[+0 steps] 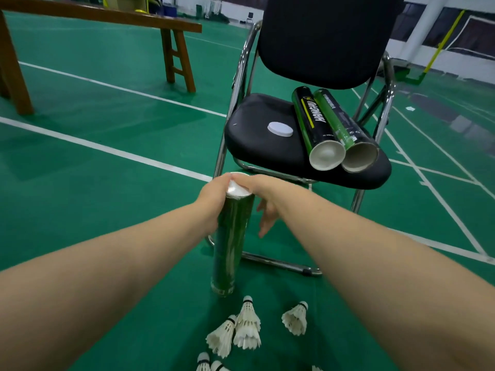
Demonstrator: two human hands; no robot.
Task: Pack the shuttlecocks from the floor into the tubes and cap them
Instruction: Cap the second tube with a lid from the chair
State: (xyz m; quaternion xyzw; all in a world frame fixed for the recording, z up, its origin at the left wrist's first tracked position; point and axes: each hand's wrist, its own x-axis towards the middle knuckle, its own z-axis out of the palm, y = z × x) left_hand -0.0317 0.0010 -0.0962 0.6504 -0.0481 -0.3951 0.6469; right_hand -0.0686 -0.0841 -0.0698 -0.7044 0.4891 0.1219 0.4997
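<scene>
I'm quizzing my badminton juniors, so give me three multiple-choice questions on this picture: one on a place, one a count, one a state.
1. The loose white cap lies: A on the chair seat; B on the floor; C on the bench.
2. Tubes lying on the seat: A one; B two; C three.
3. The left hand: A grips the upright tube; B lies flat; C holds a shuttlecock.
Answers: A, it rests beside the tubes; B, two lie side by side; A, it clasps the tube near its top.
</scene>
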